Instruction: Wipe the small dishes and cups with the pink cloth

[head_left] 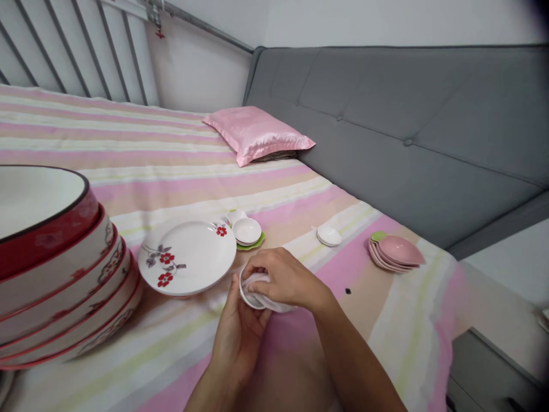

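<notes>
My left hand (239, 337) grips a small white dish (243, 294) by its edge, thumb on the near-left rim and fingers underneath. Pressed into that dish is a whitish cloth (274, 304), bunched under the curled fingers of my right hand (286, 276). Part of the dish is hidden behind the right hand and the cloth. Just beyond my hands, a small white bowl (246, 230) rests on green-edged dishes (254, 243). To their left lies a large white plate (189, 257) with red flowers.
A tall stack of red-rimmed bowls (64, 286) stands at the left. Further right are small white dishes (329, 235), pink dishes (401, 252) and a tiny dark square (347, 291). A pink pillow (259, 134) lies on the striped bed (163, 166) by the grey headboard (386, 109).
</notes>
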`<state>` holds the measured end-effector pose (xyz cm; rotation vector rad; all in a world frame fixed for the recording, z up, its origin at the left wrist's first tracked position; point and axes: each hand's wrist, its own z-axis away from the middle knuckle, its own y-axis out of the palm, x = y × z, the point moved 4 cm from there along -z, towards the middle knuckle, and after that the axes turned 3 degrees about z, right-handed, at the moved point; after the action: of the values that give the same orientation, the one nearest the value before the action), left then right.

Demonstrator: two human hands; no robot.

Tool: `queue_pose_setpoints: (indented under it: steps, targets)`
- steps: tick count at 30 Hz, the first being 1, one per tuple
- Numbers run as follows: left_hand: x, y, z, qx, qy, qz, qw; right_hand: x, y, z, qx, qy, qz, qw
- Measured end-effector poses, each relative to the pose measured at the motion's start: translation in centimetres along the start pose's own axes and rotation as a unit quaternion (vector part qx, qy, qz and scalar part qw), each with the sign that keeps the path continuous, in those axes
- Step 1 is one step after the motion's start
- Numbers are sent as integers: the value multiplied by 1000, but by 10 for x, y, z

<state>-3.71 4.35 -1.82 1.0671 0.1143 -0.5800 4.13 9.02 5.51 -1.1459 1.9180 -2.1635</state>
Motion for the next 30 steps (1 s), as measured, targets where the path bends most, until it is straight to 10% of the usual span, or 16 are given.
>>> queue_pose_setpoints:
  steps: [14, 23, 30]
  targets:
    - [4, -6, -3, -27, -23, -18, 999, -13, 6, 6, 42, 134, 131, 981]
    - [2, -3, -2, -4, -27, -21, 999, -16, 2, 7, 128, 29, -24, 991]
    - [0, -4, -3, -2, -3, 22, 1000, -5, 7, -1, 43, -38, -47, 997]
